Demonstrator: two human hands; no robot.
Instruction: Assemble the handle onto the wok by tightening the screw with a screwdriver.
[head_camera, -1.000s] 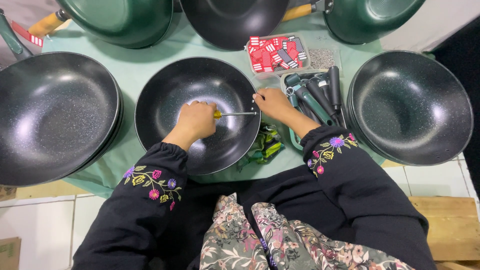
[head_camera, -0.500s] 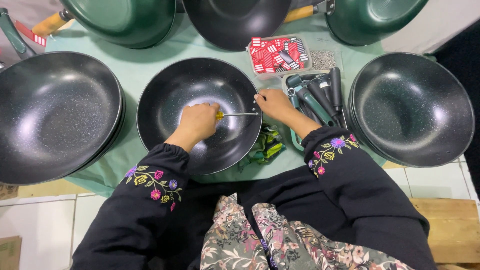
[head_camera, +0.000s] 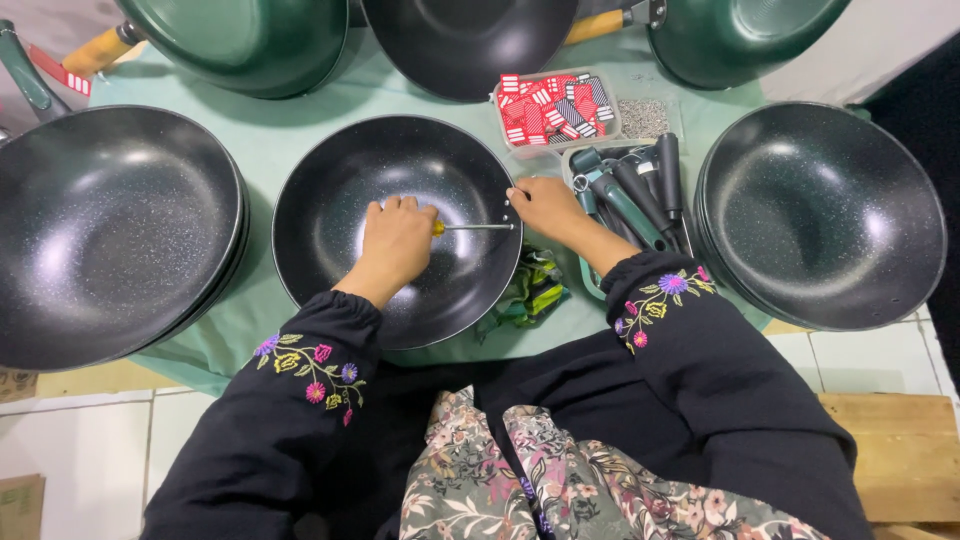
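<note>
Hands (head_camera: 398, 240) drive screwdriver (head_camera: 470, 227) against black wok (head_camera: 330, 190) rim.

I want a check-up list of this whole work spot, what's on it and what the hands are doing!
Surface: pale green cloth over a low work spot.
Job's things: black speckled pan in the middle; screwdriver with a yellow handle lying across its inside, tip at the right rim.
Clutter: stacks of black pans left and right; green pans at the back; tray of red tags; tray of dark handles; crumpled green wrappers.
Hands: left hand wrapped around the screwdriver handle; right hand at the pan's rim by the tip.
Cables: nothing seen.
Surroundings: white tiled floor, wooden board.
</note>
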